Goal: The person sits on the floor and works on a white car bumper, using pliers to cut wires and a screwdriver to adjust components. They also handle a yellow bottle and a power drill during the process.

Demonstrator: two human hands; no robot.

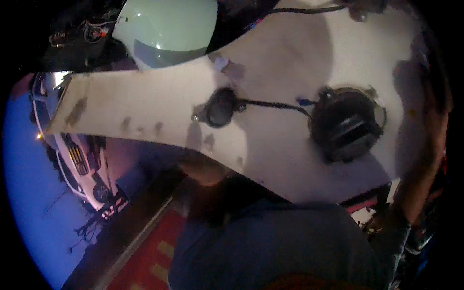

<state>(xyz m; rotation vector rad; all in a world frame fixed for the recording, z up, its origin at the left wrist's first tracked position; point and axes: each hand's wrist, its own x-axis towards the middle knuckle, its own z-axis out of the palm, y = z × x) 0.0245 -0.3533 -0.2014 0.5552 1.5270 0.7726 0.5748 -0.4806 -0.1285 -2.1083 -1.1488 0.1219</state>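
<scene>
A long off-white trim panel [169, 106], smudged with dark marks, spans the view in front of me with its back side up. A small round black speaker [221, 107] is fixed near its middle. From there a black cable [270, 103] runs to a larger black round speaker [345, 123] on the wider right part. My right arm rises along the right end, and my right hand [439, 126] grips the panel's edge; its fingers are mostly lost in shadow. Below the panel's lower edge shows part of my left hand [207, 175], its fingers hidden behind the panel.
A smooth pale green rounded object [181, 24] stands beyond the panel, with loose wires [94, 33] to its left. White vehicles [84, 159] are at the left. A red surface with yellowish marks [147, 246] lies at the lower left.
</scene>
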